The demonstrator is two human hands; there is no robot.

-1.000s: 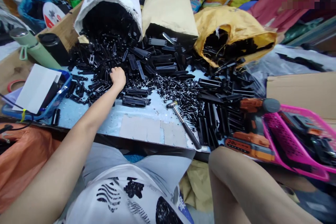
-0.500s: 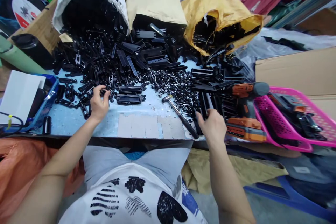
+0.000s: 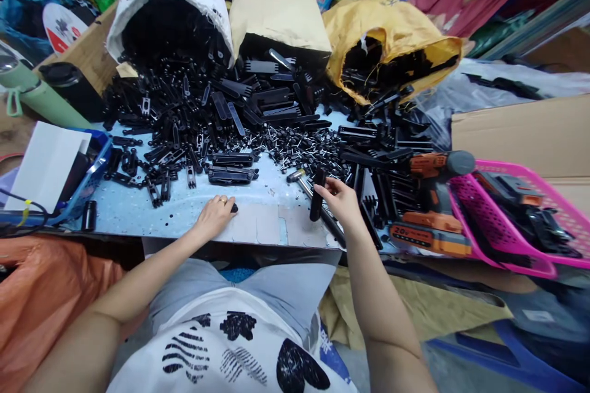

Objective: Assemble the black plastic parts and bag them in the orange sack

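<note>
My right hand (image 3: 342, 198) pinches a long, flat black plastic piece (image 3: 316, 198), held roughly upright above the front of the bench, close to the hammer (image 3: 330, 221). Low over the grey pads (image 3: 267, 223) at the bench's front edge is my left hand (image 3: 214, 217). Its fingers are closed on a small black part (image 3: 234, 208), mostly covered by the hand, so its kind is unclear. Two assembled black pieces (image 3: 233, 176) lie side by side just beyond the left hand. Behind them spreads a heap of short black-headed pins (image 3: 299, 146).
Black parts spill from a white sack (image 3: 122, 21), a cream sack (image 3: 281, 0) and a yellow sack (image 3: 391, 18). An orange cordless drill (image 3: 428, 233) and a pink basket (image 3: 548, 267) stand right. At left are a blue basket (image 3: 99, 166) and a dark tumbler (image 3: 74, 89).
My left hand has come from the small-parts pile towards me and right, to the pads, with a small black part. My right hand has lifted a flat black piece and moved left.
</note>
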